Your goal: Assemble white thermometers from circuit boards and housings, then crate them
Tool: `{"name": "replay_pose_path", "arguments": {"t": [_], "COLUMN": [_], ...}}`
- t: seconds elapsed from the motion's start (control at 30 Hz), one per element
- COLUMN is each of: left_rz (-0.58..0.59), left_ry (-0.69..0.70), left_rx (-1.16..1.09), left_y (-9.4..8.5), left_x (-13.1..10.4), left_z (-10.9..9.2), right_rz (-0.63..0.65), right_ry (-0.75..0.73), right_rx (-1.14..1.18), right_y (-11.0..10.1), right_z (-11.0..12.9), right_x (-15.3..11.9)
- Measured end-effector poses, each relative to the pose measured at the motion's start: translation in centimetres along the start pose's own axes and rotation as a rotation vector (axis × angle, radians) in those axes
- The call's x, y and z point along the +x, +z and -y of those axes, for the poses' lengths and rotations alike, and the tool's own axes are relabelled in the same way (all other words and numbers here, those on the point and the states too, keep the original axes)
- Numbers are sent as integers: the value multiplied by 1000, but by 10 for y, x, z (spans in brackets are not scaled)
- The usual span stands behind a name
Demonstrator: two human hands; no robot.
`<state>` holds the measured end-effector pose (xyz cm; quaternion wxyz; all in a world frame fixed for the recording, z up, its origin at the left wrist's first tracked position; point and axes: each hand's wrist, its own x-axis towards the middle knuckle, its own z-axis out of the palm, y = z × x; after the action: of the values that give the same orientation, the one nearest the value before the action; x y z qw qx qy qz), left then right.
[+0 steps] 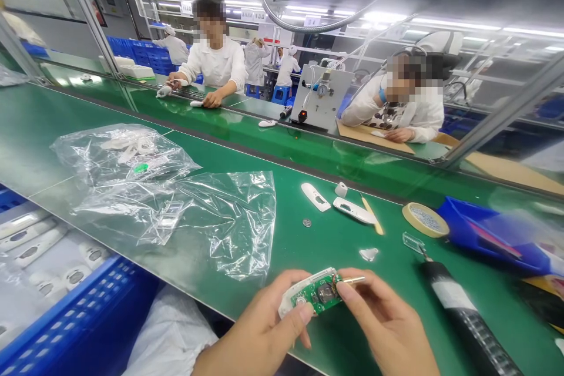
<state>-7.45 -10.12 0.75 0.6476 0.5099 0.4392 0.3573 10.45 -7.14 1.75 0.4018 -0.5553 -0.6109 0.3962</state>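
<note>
In my left hand (268, 323) is a white plastic housing half (287, 304) with a green circuit board (315, 298) in it, my thumb lying on the board's near end. My right hand (383, 320) pinches at the board's other end, where a thin metal-coloured rod (356, 279) and small wires show. Whether the rod is fixed to the board I cannot tell. Beyond my hands lie a small white piece (369, 254), a round metal disc (306, 222), two white shell parts (315, 197) (353, 210), a white cap (341, 189) and a yellowish stick (372, 214).
Right of my hands lies a black electric screwdriver (462, 311), with a tape roll (425, 220) and blue bin (480, 235) behind. Clear plastic bags (238, 217) cover the left bench. A blue crate (57, 311) holds white shells. Two co-workers sit across the green belt (247, 135).
</note>
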Motion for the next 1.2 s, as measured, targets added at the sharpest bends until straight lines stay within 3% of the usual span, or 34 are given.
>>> {"name": "replay_pose_path", "arguments": {"t": [0.53,0.93,1.2], "left_rz": [-5,0,-6], "left_ry": [3,-19,-25], "left_rx": [-9,-33,139], "left_y": [0,1,1], "left_x": [-3,-5,-13], "left_z": [0,1,-9], "right_rz": [-95,-125,-97], "right_ry": [-148,-20,-12], "right_rx": [-47,33,136], "right_y": [3,11,9], "right_z": [5,5,7], "right_x": [-4,-12,-11]}}
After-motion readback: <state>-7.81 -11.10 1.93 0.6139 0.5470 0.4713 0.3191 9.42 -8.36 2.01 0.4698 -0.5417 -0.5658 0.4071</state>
